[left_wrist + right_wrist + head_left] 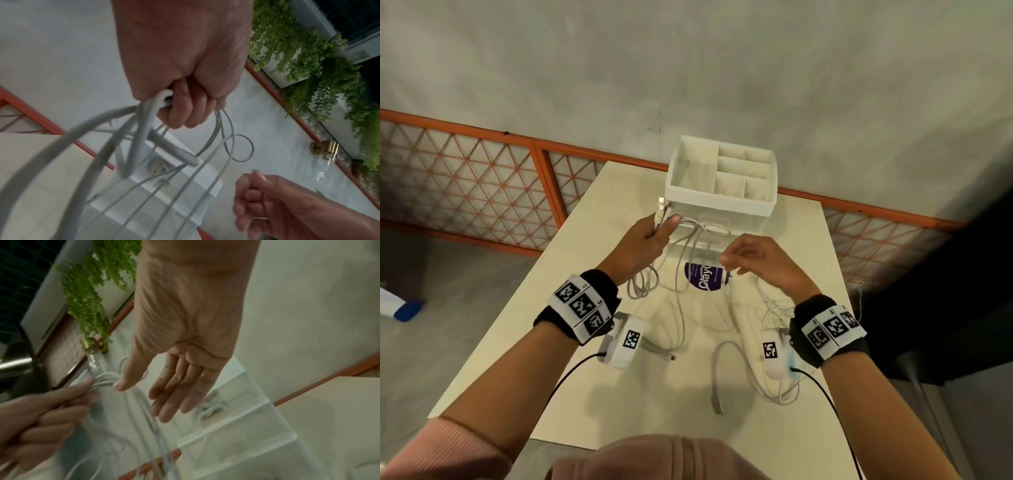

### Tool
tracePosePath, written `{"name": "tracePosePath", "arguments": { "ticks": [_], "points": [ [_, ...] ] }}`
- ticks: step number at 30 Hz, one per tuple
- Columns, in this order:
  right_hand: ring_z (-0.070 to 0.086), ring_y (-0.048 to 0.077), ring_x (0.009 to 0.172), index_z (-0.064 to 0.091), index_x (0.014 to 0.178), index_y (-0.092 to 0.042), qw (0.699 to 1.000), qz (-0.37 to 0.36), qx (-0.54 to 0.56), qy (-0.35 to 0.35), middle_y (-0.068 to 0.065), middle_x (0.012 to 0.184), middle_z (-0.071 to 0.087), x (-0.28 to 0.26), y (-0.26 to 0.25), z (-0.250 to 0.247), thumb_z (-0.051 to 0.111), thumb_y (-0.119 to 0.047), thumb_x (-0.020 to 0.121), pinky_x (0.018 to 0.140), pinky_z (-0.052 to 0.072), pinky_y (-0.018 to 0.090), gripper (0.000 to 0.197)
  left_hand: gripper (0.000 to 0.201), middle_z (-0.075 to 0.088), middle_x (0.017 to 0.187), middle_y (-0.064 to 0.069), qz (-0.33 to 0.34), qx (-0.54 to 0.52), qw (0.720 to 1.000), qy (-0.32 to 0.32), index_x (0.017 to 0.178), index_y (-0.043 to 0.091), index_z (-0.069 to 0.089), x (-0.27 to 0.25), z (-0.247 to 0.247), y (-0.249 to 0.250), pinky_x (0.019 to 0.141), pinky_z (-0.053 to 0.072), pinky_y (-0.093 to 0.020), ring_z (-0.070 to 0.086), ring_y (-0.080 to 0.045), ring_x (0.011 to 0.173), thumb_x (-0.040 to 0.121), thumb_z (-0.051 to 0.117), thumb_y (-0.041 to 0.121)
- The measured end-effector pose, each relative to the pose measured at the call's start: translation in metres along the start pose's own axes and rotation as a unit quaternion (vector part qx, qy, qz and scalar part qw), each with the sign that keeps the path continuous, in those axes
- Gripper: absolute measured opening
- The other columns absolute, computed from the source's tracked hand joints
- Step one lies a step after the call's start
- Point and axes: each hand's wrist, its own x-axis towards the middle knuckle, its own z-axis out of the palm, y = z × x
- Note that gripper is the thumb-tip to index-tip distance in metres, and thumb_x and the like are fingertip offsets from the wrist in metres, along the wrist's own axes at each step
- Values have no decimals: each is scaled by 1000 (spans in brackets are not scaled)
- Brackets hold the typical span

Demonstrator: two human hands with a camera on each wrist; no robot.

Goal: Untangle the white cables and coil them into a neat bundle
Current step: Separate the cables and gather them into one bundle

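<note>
Several white cables [681, 274] hang in loops from my left hand [650, 236], which grips their ends in a fist above the table; the connectors [662, 210] stick up past my thumb. The left wrist view shows the left hand [185, 105] curled round the cable strands [144, 129]. My right hand [753, 260] hovers to the right of the hanging strands and holds nothing. In the right wrist view the right hand [174, 394] has straight, relaxed fingers, with its thumb beside the bunch [107, 378] held by the left hand [41, 415]. More cable [722, 373] lies loose on the table.
A white divided organizer [722, 174] sits on a clear box at the far end of the beige table [585, 394]. A round purple label [705, 277] lies under the cables. An orange lattice railing [482, 178] runs behind. Another cable loop [780, 387] lies at the table's right edge.
</note>
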Motion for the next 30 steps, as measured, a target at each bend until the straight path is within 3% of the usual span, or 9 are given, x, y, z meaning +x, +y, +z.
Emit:
{"name": "tracePosePath", "arguments": {
  "ticks": [3, 6, 11, 15, 17, 20, 23, 26, 30],
  "points": [
    [71, 10, 85, 73, 93, -12, 998, -1, -56, -1, 3, 90, 75, 9, -4, 26, 81, -39, 68, 78, 53, 22, 38, 43, 17, 51, 9, 9, -4, 1000, 5, 60, 27, 27, 0, 9, 6, 38, 18, -14, 14, -6, 41, 99, 42, 36],
    [71, 8, 85, 75, 96, -14, 997, -17, -55, 58, 0, 93, 76, 18, -3, 44, 82, -38, 68, 87, 55, 28, 38, 44, 19, 47, 12, 6, 2, 1000, 12, 61, 22, 25, 0, 12, 8, 37, 20, -12, 16, -4, 38, 99, 42, 37],
    [69, 13, 74, 75, 81, -19, 967, -48, -149, 204, -3, 77, 75, 28, 0, 54, 70, -44, 78, 71, 54, 32, 26, 46, 18, 46, 12, 12, 18, 1000, 8, 61, 22, 22, 1, 11, 9, 37, 19, -10, 17, -5, 37, 99, 42, 39],
    [60, 17, 63, 69, 74, -15, 962, -69, -221, 144, -2, 63, 65, 23, 3, 42, 67, -35, 85, 57, 43, 29, 22, 42, 25, 48, 13, 38, 21, 996, 74, 57, 32, 37, 3, 7, 10, 41, 24, -13, 24, -4, 38, 98, 45, 34],
    [57, 19, 66, 67, 75, -17, 950, -48, -287, 109, -2, 64, 63, 19, 11, 31, 66, -35, 85, 60, 35, 27, 21, 41, 27, 53, 5, 47, 48, 990, 122, 58, 31, 38, 5, 0, 9, 46, 27, -18, 26, -5, 42, 98, 46, 36],
    [56, 21, 71, 67, 77, -15, 938, 29, -338, 75, -6, 62, 57, 15, 33, 17, 68, -38, 83, 67, 35, 27, 24, 45, 25, 52, -1, 66, 61, 981, 169, 59, 20, 29, 10, -7, 7, 44, 24, -18, 23, -7, 40, 98, 44, 39],
    [64, 27, 80, 68, 82, -17, 932, 95, -337, 90, 5, 80, 69, 14, 48, 13, 68, -43, 81, 66, 41, 28, 26, 44, 26, 50, 1, 84, 81, 978, 171, 59, 22, 31, 13, -3, 8, 42, 23, -14, 25, -7, 38, 98, 44, 36],
    [64, 27, 92, 67, 94, -16, 934, 126, -318, 98, 5, 98, 67, 16, 54, 12, 72, -34, 80, 70, 41, 28, 23, 44, 26, 52, -1, 84, 79, 980, 162, 60, 19, 31, 13, 5, 7, 44, 24, -15, 26, -6, 40, 98, 44, 36],
    [48, 16, 111, 40, 135, -19, 994, 59, -73, 53, 0, 130, 45, 16, 39, 14, 88, -17, 63, 85, 41, 28, 87, 41, 30, 49, 9, 81, 74, 986, 125, 61, 25, 32, 11, 8, 12, 46, 28, -13, 31, -3, 40, 99, 45, 32]
  ]
}}
